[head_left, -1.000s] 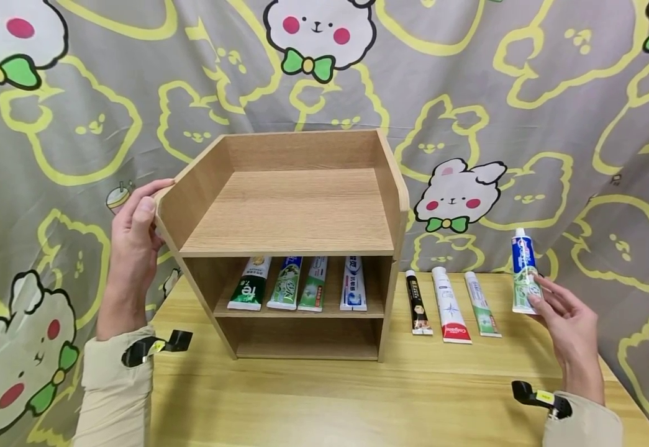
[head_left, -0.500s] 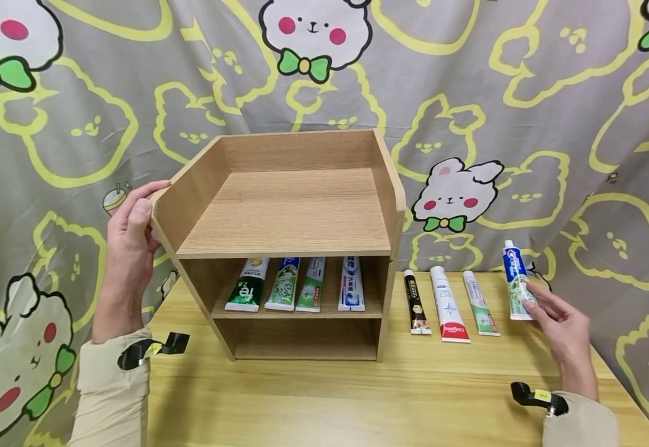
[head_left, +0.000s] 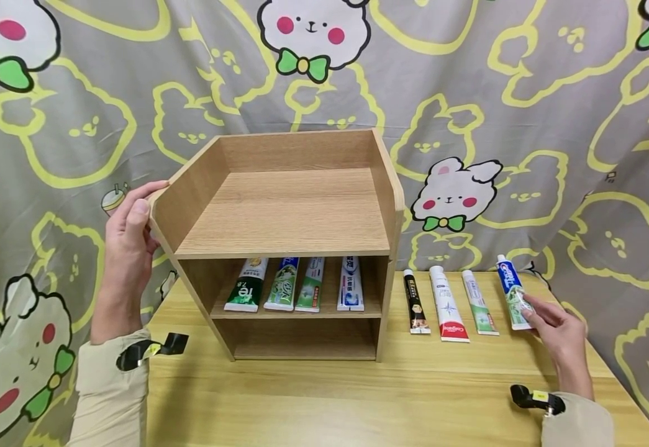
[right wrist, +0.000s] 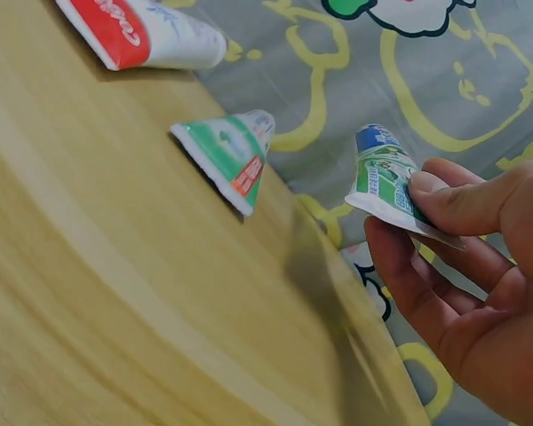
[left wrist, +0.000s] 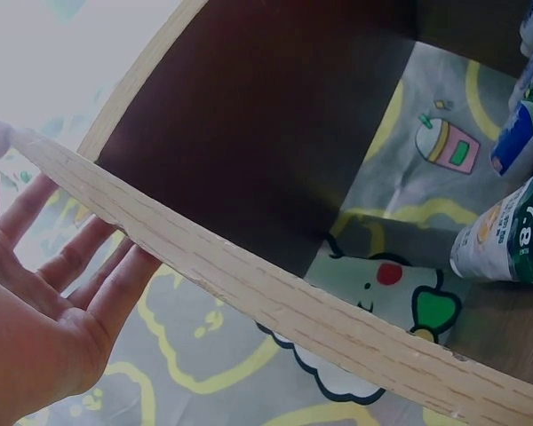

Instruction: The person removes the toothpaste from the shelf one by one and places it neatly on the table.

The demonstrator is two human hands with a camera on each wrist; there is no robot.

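My left hand (head_left: 130,242) grips the upper edge of the left side panel of a wooden desktop shelf (head_left: 290,211); in the left wrist view its fingers (left wrist: 115,284) curl under that edge. At the right, my right hand (head_left: 560,332) pinches a blue and green toothpaste tube (head_left: 511,292) by its lower side, cap pointing away. The right wrist view shows the thumb on top of this toothpaste tube (right wrist: 386,177) and fingers beneath, with a shadow on the table below. Left of it lie a small green and white tube (head_left: 481,304), a red and white Colgate tube (head_left: 449,307) and a black tube (head_left: 416,304).
Several toothpaste tubes, among them a dark green one (head_left: 248,285) and a blue and white one (head_left: 351,285), lie on the shelf's middle level. A wooden table (head_left: 324,403) carries everything. Behind it hangs a grey patterned curtain (head_left: 469,74).
My right hand has lowered the blue and green toothpaste tube toward the table and slightly left, tilting its cap leftward. The left hand keeps its hold on the shelf.
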